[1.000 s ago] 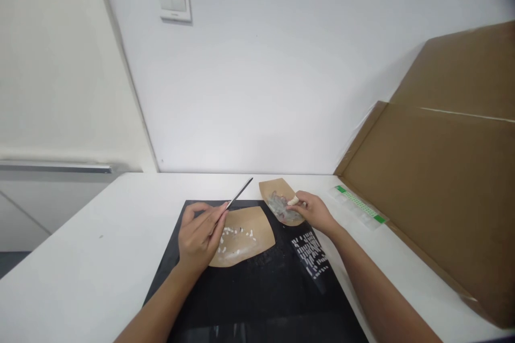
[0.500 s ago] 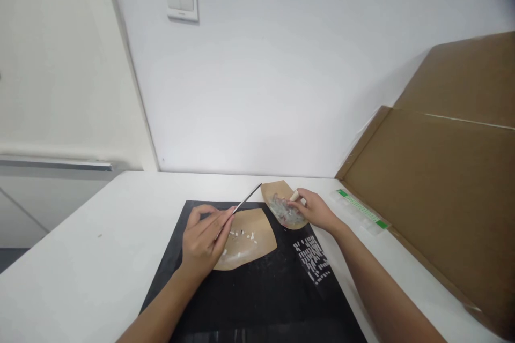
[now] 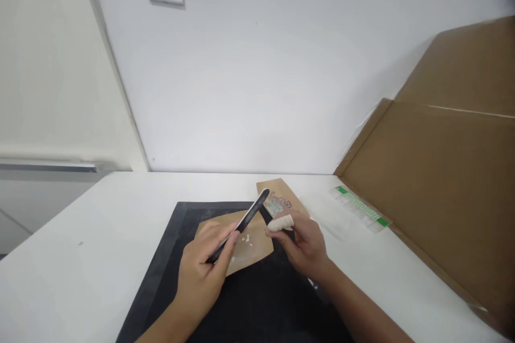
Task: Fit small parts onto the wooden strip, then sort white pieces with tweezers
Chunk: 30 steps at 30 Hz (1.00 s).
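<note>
My left hand (image 3: 205, 262) is closed round a flat black nail file (image 3: 254, 211) with a pale edge, its rounded end pointing up and away. Beneath it a brown paper sheet (image 3: 257, 257) lies on a black mat (image 3: 257, 300), with small white bits (image 3: 246, 238) scattered on it. My right hand (image 3: 303, 244) is just right of the file, wearing a white finger cot (image 3: 281, 223) on one finger. Thumb and covered finger meet in a pinch; anything between them is too small to make out. Behind it lies a second brown paper (image 3: 287, 191) with a clear, wrinkled smear.
A large cardboard piece (image 3: 442, 182) leans along the right side. Beside it on the white table (image 3: 96, 278) lies a clear strip with green markings (image 3: 362, 206). A few white pieces (image 3: 313, 283) show on the mat under my right wrist. The wall stands behind.
My right hand has come from the far brown paper toward me and left, close to the nail file. The file has turned, showing its broad black face. The view has shifted slightly.
</note>
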{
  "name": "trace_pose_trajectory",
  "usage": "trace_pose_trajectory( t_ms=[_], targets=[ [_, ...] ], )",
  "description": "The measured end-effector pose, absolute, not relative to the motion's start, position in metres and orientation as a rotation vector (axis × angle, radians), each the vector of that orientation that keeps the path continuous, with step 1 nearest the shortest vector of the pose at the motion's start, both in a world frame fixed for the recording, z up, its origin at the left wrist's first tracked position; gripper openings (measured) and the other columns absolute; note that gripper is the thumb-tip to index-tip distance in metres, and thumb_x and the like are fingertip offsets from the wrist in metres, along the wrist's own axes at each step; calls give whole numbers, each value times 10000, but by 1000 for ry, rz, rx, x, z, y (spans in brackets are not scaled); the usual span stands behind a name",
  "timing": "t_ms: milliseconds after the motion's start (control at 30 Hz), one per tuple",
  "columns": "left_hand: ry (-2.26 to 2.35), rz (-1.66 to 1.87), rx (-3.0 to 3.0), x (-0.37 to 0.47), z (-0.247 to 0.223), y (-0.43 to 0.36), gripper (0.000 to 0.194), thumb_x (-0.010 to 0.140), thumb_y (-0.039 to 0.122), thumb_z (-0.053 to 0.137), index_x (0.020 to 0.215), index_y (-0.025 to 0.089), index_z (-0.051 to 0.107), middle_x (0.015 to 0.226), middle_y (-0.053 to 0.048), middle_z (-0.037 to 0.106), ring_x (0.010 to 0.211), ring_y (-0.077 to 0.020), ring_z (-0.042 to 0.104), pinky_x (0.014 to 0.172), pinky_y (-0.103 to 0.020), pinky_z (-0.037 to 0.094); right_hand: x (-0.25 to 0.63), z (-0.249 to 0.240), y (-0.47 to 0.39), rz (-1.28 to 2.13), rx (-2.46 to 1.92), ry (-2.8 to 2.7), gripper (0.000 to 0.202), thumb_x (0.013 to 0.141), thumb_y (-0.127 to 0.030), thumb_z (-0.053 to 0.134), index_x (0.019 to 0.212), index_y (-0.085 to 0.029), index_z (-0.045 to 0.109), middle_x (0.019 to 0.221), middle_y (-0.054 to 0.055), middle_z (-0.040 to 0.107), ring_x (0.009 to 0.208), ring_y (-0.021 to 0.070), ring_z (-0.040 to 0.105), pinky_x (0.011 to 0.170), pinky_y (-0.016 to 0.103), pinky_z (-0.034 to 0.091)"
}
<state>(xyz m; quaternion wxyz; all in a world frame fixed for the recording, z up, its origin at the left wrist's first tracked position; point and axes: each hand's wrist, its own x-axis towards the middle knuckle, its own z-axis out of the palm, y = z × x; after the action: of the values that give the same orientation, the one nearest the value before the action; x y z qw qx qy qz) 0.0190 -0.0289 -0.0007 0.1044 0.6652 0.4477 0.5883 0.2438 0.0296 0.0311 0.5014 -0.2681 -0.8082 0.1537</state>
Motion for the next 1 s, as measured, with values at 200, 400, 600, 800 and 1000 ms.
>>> trace_pose_trajectory(
  t_ms=[200,400,600,800,1000],
  targets=[
    [1274,1632,1876,33,0,-37,261,964,255,669,1198,267,785,844,-25,779,692,-168,737,676,-268,639,240,21,23,81,-655,-1939,79,952,-172,615,921,-235,578,801,34,671,723,197,648,666,336,520],
    [1319,1575,1757,38,-8,-37,251,954,298,683,1167,246,806,1029,-64,806,695,-162,739,568,-227,611,239,18,28,-2,-710,-2007,66,968,-182,648,958,-235,610,854,34,702,793,203,661,740,358,522],
    [1338,1583,1736,38,-6,-36,225,939,314,702,1116,252,826,891,-43,808,687,-173,741,632,-259,640,239,18,27,44,-708,-1986,171,977,-177,668,1123,-268,669,937,33,752,887,207,704,799,351,558],
    [1389,1574,1639,39,-5,-36,223,940,351,700,1099,264,830,860,-30,804,668,-170,737,583,-249,633,237,12,29,-80,-750,-2033,117,984,-182,643,894,-238,594,829,34,707,765,206,649,711,362,486],
    [1374,1599,1725,39,-5,-38,208,948,320,696,1095,263,832,852,-28,804,731,-184,757,672,-268,651,228,10,31,-258,-817,-1963,123,1011,-208,578,903,-233,526,811,45,674,724,217,618,709,368,441]
  ],
)
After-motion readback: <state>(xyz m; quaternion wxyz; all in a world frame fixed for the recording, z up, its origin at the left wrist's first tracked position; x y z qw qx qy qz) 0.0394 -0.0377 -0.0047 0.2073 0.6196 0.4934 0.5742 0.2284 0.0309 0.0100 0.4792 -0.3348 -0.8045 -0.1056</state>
